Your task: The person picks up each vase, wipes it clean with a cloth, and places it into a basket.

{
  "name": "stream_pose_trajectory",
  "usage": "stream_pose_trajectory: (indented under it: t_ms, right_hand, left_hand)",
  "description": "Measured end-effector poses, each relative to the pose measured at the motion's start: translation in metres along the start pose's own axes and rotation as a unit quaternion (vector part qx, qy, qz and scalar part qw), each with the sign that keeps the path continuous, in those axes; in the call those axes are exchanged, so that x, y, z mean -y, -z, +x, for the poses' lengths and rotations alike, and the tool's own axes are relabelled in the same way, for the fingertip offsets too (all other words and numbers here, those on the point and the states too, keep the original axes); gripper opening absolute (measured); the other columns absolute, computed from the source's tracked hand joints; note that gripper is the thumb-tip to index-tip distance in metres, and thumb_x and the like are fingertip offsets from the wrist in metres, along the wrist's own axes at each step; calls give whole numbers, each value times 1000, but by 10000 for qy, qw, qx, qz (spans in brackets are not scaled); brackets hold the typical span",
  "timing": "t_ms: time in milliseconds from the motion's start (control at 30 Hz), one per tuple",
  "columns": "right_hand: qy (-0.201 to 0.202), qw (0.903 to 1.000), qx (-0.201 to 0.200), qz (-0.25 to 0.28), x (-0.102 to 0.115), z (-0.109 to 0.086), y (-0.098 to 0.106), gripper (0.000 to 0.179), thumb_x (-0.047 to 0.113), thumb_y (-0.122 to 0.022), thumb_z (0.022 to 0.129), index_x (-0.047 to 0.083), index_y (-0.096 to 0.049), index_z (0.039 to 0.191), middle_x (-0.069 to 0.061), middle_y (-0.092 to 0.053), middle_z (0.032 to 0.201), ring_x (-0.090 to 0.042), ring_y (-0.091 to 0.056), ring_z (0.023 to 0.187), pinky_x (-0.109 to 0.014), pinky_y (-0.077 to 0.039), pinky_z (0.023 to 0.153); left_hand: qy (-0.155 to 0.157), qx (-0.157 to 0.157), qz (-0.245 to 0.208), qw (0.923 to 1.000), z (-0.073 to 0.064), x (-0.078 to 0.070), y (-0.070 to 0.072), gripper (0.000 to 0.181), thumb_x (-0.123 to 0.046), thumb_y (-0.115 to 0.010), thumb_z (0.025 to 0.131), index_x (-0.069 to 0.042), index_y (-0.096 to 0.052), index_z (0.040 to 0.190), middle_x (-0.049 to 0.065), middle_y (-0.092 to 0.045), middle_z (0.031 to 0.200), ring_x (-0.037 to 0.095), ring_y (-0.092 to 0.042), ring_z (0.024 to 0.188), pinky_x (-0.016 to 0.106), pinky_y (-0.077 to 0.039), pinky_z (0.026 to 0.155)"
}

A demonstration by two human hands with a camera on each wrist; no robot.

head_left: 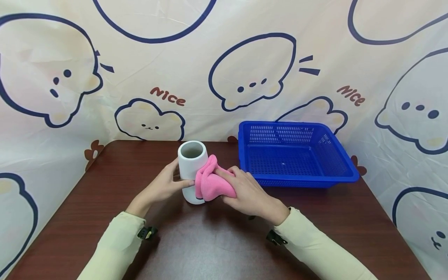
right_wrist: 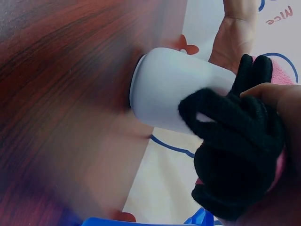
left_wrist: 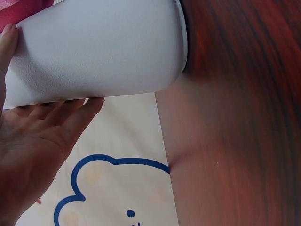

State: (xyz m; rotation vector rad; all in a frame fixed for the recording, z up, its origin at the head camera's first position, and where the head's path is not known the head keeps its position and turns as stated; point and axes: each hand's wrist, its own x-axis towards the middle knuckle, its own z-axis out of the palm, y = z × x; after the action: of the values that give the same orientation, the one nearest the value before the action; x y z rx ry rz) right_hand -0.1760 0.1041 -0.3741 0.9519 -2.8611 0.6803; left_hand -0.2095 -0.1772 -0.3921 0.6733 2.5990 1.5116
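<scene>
A white vase (head_left: pixel 190 168) with a round open mouth stands upright on the brown table. My left hand (head_left: pixel 160 187) holds it from the left, thumb across the front and fingers behind. In the left wrist view, the fingers lie along the side of the vase (left_wrist: pixel 103 52). My right hand (head_left: pixel 247 193) grips a bunched pink cloth (head_left: pixel 217 187) and presses it to the vase's right side. The right wrist view shows the cloth's black side (right_wrist: pixel 235 165) in folds against the vase (right_wrist: pixel 164 92). Part of the right hand's fingers is hidden in the cloth.
A blue plastic basket (head_left: pixel 297 179) with perforated walls sits at the back right of the dark wood table (head_left: pixel 115 186). Behind and beside the table hangs a pale curtain (head_left: pixel 196 77) printed with cartoon shapes.
</scene>
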Motion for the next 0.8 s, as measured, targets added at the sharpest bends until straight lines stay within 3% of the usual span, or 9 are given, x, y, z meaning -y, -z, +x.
stream_pose_trajectory:
  t_ms: [800]
  right_hand:
    - [67,9997,153,-155,-3,-6,-11,76,29,-73,87,29,-40,155,1,-56,100,-11,-48,89,-28,-39,75]
  left_hand:
    - [12,5,-57,10000,0,0,0,80,-18,-81,86,-12,-36,152,16,-58,136,38,-59,126,58,-51,105]
